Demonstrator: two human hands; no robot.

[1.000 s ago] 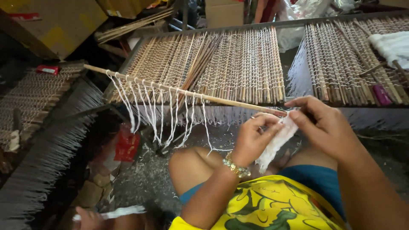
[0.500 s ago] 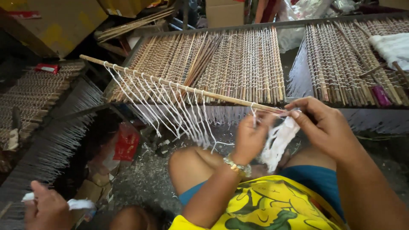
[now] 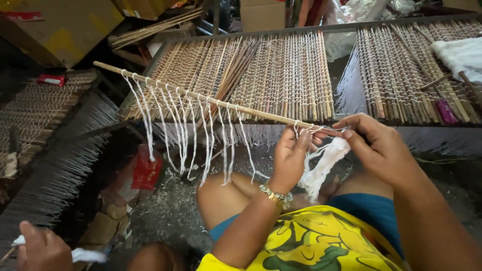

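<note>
A: What's moved in the last second?

B: I've tipped the thin wooden stick (image 3: 201, 98) so its far end sits higher to the left, and my hands have worked further along its near end. The other person's hand (image 3: 42, 248) at lower left has come up into view too, closed on a white wad (image 3: 85, 255).

A: And your hands right now?

B: My left hand (image 3: 290, 159) is closed, pinching the stick's near end and a loop of string. My right hand (image 3: 379, 148) is closed as well, thumb and fingertips nipping the white string right at the tip, with the bundle of white string (image 3: 321, 168) hanging between both hands, over my thigh.

A: Where's the stick running?

B: Slanting up and left from my fingers, in the air above the floor, in front of the rack of tied sticks (image 3: 251, 75). Knotted white strands (image 3: 183, 133) dangle off it in a row.

A: Anything else close by?

B: A second rack (image 3: 401, 75) to the right, and a red packet (image 3: 146, 170) on the floor under the dangling strands.
</note>
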